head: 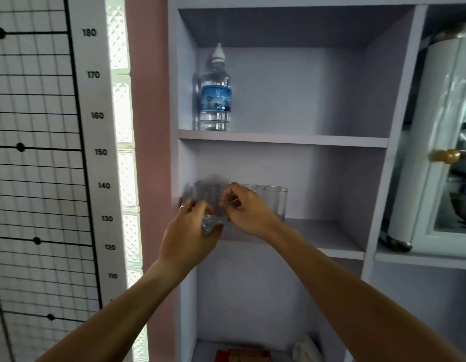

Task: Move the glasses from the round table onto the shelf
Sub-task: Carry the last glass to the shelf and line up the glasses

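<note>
Several glasses (276,202) on shelf (325,237); bottle (215,92) above.

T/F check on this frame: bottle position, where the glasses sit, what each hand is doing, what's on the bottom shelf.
1. The water bottle stands upright on the shelf board above the glasses. True.
2. The glasses stand on the top board beside the bottle. False: they stand on the middle shelf, one board below it.
3. The left hand grips a clear glass at the front edge of the middle shelf. True.
4. The right hand rests flat and empty on the board. False: its fingers are curled around a glass in the row.
5. The bottom compartment holds an orange box. True.
</note>
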